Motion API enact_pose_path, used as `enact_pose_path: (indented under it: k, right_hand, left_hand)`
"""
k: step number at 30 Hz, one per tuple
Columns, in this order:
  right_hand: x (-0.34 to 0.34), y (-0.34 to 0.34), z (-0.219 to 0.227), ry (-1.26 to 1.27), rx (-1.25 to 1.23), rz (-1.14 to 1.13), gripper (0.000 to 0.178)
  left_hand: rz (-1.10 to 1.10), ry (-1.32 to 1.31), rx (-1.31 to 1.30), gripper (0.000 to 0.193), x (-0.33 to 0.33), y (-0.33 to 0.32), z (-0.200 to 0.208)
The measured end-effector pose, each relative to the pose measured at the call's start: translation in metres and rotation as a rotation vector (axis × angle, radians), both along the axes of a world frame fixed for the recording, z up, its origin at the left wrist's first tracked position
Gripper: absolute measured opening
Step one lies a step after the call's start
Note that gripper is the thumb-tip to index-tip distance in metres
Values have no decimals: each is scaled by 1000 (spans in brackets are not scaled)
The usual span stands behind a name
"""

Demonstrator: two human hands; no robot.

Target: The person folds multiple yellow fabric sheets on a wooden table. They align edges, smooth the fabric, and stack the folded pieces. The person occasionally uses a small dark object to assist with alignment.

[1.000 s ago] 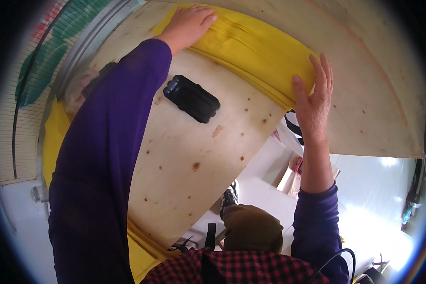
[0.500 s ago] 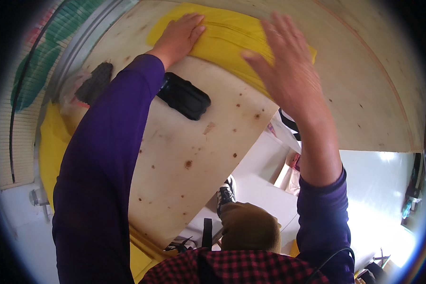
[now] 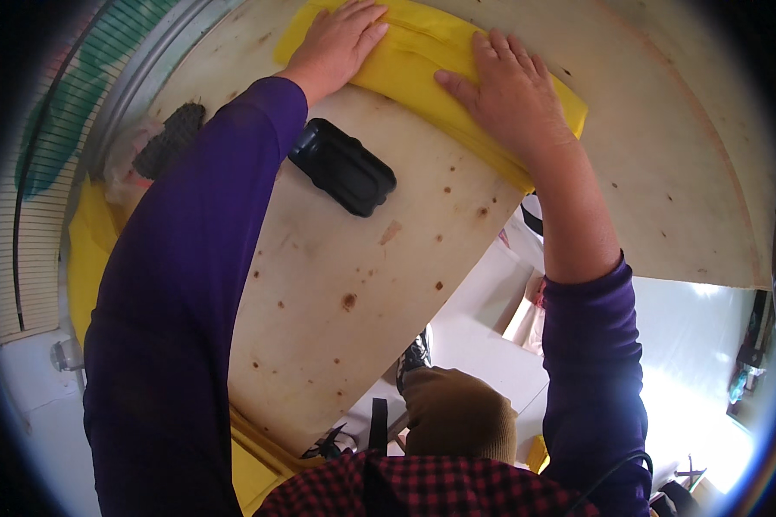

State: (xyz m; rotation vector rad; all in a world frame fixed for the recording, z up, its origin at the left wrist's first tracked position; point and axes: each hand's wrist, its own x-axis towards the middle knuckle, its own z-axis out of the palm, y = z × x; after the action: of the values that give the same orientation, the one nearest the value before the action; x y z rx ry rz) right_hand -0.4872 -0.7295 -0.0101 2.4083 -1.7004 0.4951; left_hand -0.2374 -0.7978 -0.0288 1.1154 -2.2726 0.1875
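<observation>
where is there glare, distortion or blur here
In the head view, glare whitens the floor at lower right; the grey rail curves near the left rim; corners go black; left hand, right hand and yellow cloth show no obvious blur.

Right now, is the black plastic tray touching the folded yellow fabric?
Apart: the head view shows bare board separating the black plastic tray from the yellow fabric.

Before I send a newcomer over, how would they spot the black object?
On the spotted board, find the yellow cloth beneath the left hand and right hand. Below it in view lies the oblong black object, its smooth sheen unlike the rough dark-grey piece beyond the left sleeve.
</observation>
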Motion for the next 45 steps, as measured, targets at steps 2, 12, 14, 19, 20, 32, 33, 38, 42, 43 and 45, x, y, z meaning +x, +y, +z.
enact_pose_path:
  k: [2,12,14,19,20,32,33,38,42,43,45]
  right_hand:
    - [1,-1,-2,-3,-5,-14,83]
    - [2,4,-6,-15,9,-52,84]
    - [2,3,-6,-12,4,-50,84]
    - [3,4,-6,-34,-30,-50,84]
    - [2,3,-5,-22,-26,-45,84]
    - [2,-1,-4,-1,-7,-72,85]
    - [2,0,-4,-10,-1,-71,85]
    - [2,2,-3,-5,-1,-71,82]
    - [4,2,-3,2,21,-77,87]
    - [4,3,-4,6,24,-90,87]
    - [2,3,-6,14,42,-73,87]
  left_hand:
    - [2,21,-16,37,-3,2,3]
    - [-139,-392,-1,52,19,27,53]
    - [-145,-525,-31,58,29,33,59]
    - [-110,-665,25,69,35,37,55]
    - [-110,-665,33,69,35,37,54]
    - [-109,-639,72,65,32,34,53]
    - [-121,-605,77,64,32,38,54]
    - [-243,-344,45,54,17,34,69]
    - [-184,-257,86,57,-14,16,51]
    - [-169,-249,87,57,-19,10,43]
    - [-69,-249,271,57,-20,1,24]
